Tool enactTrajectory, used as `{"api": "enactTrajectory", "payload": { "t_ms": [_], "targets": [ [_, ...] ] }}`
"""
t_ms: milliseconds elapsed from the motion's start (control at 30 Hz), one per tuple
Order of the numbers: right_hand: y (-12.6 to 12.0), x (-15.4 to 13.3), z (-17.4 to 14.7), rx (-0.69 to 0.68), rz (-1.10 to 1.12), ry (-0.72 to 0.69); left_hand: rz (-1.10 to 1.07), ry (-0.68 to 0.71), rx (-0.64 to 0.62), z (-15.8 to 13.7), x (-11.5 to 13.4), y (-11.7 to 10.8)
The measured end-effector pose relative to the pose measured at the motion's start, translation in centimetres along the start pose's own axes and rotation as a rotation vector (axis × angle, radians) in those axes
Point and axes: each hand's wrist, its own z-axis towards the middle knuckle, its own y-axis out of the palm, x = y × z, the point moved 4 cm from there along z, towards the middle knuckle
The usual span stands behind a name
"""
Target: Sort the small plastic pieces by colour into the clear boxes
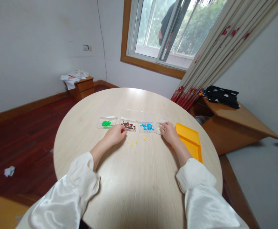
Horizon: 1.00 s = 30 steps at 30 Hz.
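Note:
My left hand (116, 134) is closed, fingers curled together, beside the front edge of a clear tray of dark brown pieces (128, 125). Anything in its fingertips is too small to make out. To its left is a clear tray of green pieces (107, 123). My right hand (170, 132) reaches over a small clear tray (158, 132) with pale pieces, thumb and forefinger slightly apart at them. Between the hands stands a clear tray of bright blue pieces (147, 127). Several tiny yellow pieces (132, 144) lie loose on the tabletop in front of the trays.
An orange-yellow divided tray (188, 140) lies right of my right hand, partly behind the forearm. The round wooden table (139, 187) carries everything. Beyond it are a small cabinet with papers (83, 86), a curtain (201, 54) and a tilted brown cabinet (234, 121) with dark cloth.

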Motion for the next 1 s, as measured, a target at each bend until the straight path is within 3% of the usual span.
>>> {"api": "enactTrajectory", "payload": {
  "t_ms": [300, 567, 1000],
  "targets": [
    [0.18, 0.74, -0.28, 0.108, 0.059, 0.021, 0.007, -0.016, 0.022, -0.03, -0.04, -0.14],
    [0.54, 0.79, 0.01, 0.051, 0.022, 0.045, -0.004, -0.018, 0.014, -0.13, 0.00, -0.19],
    [0.34, 0.81, -0.19, 0.126, 0.045, 0.026, 0.044, -0.053, 0.016, 0.14, -0.37, -0.27]
  ]
}}
